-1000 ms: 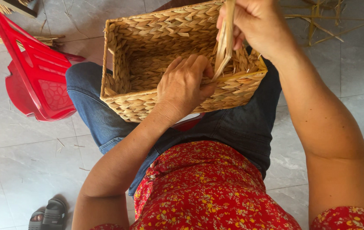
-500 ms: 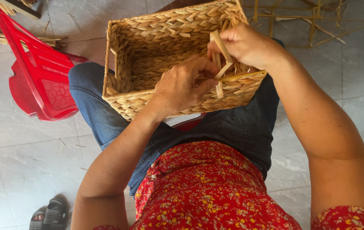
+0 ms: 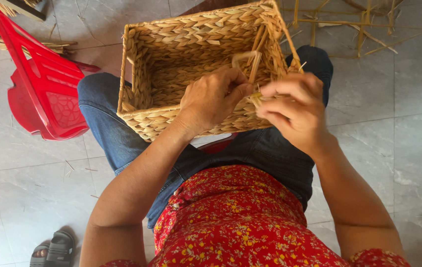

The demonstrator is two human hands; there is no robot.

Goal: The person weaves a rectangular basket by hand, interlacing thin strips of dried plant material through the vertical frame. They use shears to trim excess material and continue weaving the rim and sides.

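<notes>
A pale straw strand is pinched between the thumb and fingers of the right hand, just at the near rim of the woven basket. The left hand is laid over the same rim, its fingers curled and pressed against the weave, and its fingertips are touching the strand next to the right hand. From the pinch, more loose strands are seen going up along the inner right wall of the basket, one of them bent into a loop. The basket is rectangular, open at the top, and is rested on the lap, on the blue jeans, tilted toward the person. Part of its near wall is covered by both hands. A red plastic chair is seen on the tiled floor to the left, near the knee. A frame of thin sticks is lying on the floor behind the basket, to the right. Dark sandals are seen at the lower left.
</notes>
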